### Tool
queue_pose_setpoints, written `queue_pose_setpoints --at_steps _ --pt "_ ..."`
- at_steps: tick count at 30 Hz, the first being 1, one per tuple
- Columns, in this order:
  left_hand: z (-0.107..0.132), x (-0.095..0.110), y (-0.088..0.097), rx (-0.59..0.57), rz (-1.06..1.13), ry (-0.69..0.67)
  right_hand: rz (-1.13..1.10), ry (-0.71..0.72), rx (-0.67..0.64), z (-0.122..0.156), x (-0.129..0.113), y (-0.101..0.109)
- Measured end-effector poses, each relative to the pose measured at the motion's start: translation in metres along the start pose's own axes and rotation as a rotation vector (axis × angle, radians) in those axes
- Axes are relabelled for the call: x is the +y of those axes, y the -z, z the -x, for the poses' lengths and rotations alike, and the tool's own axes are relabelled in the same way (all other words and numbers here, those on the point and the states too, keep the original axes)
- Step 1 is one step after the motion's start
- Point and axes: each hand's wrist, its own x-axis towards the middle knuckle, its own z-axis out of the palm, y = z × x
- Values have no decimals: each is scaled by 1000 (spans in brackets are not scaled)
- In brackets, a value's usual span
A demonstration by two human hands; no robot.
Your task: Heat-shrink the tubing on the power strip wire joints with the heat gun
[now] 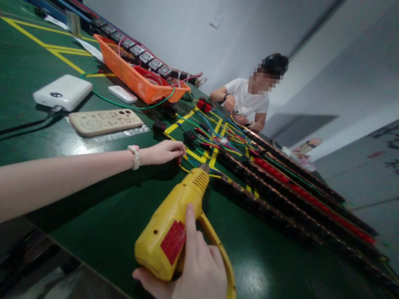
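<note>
My right hand [198, 272] grips a yellow heat gun [176, 215] with a red label, the index finger laid along its body. The gun's metal nozzle points away from me, toward thin yellow, blue and green wires [193, 163]. Left of the nozzle, my left hand [165, 153] is closed in a pinch at the ends of these wires; its fingertips partly hide what they hold. The wires lead right to a long dark bar with copper edges [251, 200] lying on the green table [101, 225].
More long bars, some with red parts [284, 178], lie to the right. On the left are a phone [105, 122], a white power bank [63, 91] with a black cable, and an orange basket [138, 82]. A co-worker [246, 99] handles wires across the table; another person's arm shows top left.
</note>
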Motion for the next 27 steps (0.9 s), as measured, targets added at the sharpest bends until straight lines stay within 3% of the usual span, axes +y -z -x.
queue_pose_setpoints --at_steps 11,27 --pt "-4 -12 -1 16 -57 -43 -121 1 -133 -11 -24 -2" --pt "-1 -10 1 16 -49 -50 -201 -86 -223 -3 -2 5"
